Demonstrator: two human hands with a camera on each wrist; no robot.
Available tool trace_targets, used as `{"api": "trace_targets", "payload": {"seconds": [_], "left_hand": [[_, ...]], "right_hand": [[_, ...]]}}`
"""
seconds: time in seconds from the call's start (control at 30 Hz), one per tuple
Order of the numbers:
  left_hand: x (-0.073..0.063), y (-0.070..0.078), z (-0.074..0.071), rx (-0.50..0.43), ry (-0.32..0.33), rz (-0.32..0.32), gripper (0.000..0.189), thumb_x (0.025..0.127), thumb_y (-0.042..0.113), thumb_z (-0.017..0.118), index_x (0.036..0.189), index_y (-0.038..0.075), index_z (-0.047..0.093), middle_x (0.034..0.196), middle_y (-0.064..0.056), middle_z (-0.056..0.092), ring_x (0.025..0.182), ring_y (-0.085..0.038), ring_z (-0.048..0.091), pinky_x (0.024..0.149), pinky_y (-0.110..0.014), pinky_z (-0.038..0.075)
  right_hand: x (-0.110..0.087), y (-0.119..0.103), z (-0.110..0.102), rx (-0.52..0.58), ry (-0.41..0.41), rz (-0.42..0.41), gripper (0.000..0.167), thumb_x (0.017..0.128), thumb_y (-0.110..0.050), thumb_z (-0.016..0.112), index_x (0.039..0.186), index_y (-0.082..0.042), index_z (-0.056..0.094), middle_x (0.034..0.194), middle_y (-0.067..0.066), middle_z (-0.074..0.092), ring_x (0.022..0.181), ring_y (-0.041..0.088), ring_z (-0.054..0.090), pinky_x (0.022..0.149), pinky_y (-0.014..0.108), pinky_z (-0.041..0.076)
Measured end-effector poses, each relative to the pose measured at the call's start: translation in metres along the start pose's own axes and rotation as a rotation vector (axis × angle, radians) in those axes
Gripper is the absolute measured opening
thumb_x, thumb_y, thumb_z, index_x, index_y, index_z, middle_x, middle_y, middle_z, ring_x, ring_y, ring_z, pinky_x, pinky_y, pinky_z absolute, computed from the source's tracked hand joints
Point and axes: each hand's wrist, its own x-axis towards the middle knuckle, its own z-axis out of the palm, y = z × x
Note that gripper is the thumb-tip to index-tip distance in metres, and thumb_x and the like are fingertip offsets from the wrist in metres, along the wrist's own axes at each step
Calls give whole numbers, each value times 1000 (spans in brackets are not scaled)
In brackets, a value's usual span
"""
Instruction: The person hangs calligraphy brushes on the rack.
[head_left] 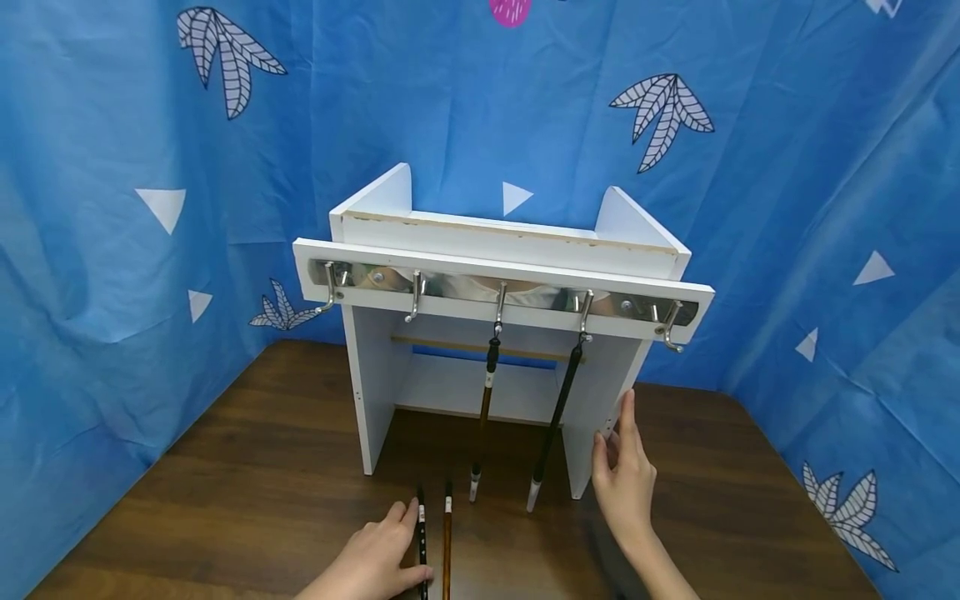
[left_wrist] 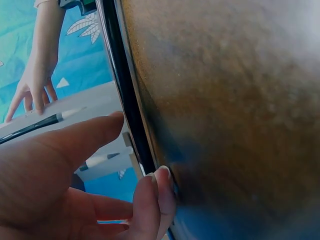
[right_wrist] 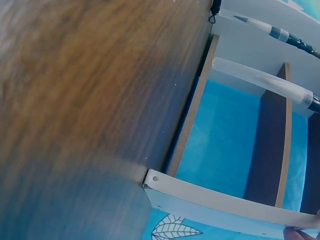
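Observation:
A black calligraphy brush (head_left: pixel 422 533) lies on the table, with my left hand (head_left: pixel 378 550) at its left side. In the left wrist view, the thumb and fingertips touch the dark brush handle (left_wrist: pixel 131 95), thumb and fingers spread apart. A brown calligraphy brush (head_left: pixel 447 542) lies beside it. My right hand (head_left: pixel 626 483) rests against the right side panel of a white rack (head_left: pixel 495 248), its index finger extended. Two capped calligraphy brushes hang from the rack's hooks: a brown-handled hanging brush (head_left: pixel 486 400) and a black-handled hanging brush (head_left: pixel 558 408).
Bare metal hooks (head_left: pixel 414 296) stand on the rack's front rail, two at the left and one at the far right. Under the rack is a dark wooden table (head_left: pixel 247 467). A blue patterned curtain (head_left: pixel 480 108) surrounds the table's back and sides.

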Motion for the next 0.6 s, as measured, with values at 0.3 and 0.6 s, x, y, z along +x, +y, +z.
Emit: {"api": "trace_targets", "payload": {"seconds": [0.3,0.6], "left_hand": [[5,1,4,29,-28,-8,77,76,40,76,124,-15,50,118,-35,48,73,-39,62,57,-47,52],[5,-6,0,23,22,39,67,77,30,76,121,-15,53,113,-32,51,55,-19,58,53,-39,53]], "right_hand": [[-1,1,-1,5,-4,0,84,76,17,63,147,0,23,136,25,42,82,39,64,57,41,53],[1,0,0,5,1,-11,83,75,17,64,146,0,23,135,25,42,82,38,64,57,41,52]]}}
